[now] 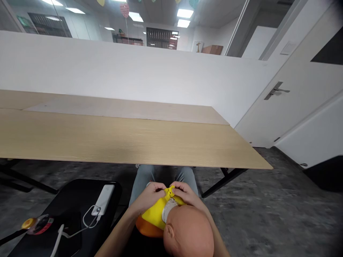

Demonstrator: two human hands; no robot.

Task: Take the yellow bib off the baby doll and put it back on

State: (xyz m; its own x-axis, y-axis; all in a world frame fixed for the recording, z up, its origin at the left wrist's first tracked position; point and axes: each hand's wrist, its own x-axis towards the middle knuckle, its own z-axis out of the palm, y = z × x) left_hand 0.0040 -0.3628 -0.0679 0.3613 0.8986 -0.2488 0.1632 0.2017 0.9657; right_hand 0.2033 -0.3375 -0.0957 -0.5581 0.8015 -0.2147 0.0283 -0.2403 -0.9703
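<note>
A bald baby doll (191,228) lies on my lap, its head toward me. It wears a yellow garment (152,214) with a whitish collar (167,210), and an orange part (147,228) shows below on the left. At the garment's front is a small yellow piece with dark marks (170,191), too small to make out. My left hand (153,194) pinches the yellow cloth on one side of that piece. From the other side, my right hand (185,193) has thumb and fingers closed on its edge. Both hands' fingertips are partly hidden.
A long wooden table (134,139) stands beyond my knees, against a white wall. On a black chair (77,189) to my left lie a white power bank (104,198) with a cable and a tape roll (41,225). At the right is a white door (294,85).
</note>
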